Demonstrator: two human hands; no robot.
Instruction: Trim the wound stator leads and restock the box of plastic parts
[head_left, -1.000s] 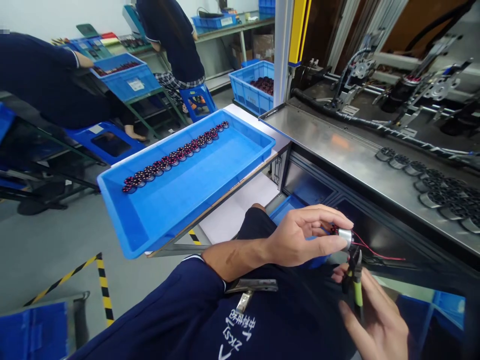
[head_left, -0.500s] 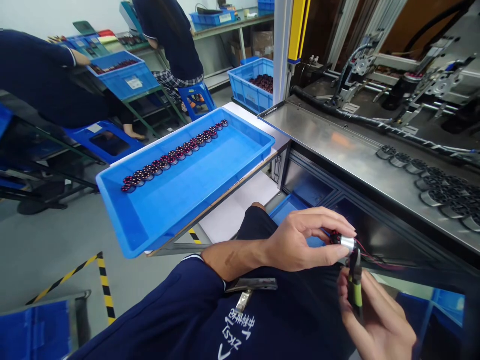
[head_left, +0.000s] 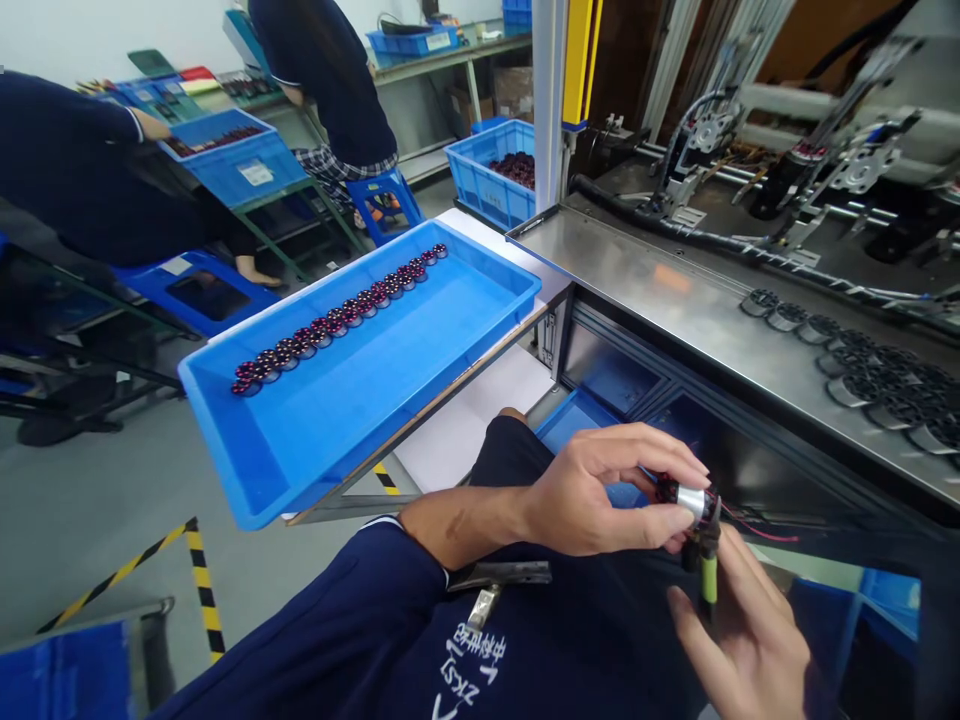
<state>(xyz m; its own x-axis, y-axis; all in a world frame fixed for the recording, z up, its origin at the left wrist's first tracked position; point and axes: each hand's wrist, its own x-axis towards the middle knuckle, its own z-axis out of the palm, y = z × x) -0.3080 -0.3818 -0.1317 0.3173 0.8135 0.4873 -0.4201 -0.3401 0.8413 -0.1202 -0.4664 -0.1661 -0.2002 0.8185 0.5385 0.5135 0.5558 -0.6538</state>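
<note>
**Steadying first, squeezing second**

You are holding the small motor part (head_left: 691, 502) in front of your lap, well above it, with its silver band showing and its axis lying roughly sideways. Your left hand (head_left: 592, 490) is clamping that band between thumb and fingers; for good control, you want to be gripping the metal and sparing the dark windings at the near end. Your right hand (head_left: 757, 620) is closing around the green-handled cutters (head_left: 709, 578), whose head is sitting right at the part's other end. Whether the blades are biting anything, you cannot tell from here, as they are blurring into the dark end. The red wire (head_left: 784, 538) is trailing off to the right beyond the cutters, so you should be watching that it is running clear of the blades. Bracing one hand against the other should be helping your aim. Farther out, a line of similar parts (head_left: 330, 325) is resting in the blue tray (head_left: 420, 370), and more dark-topped rings (head_left: 855, 387) are standing on the metal ledge (head_left: 637, 262).
</note>
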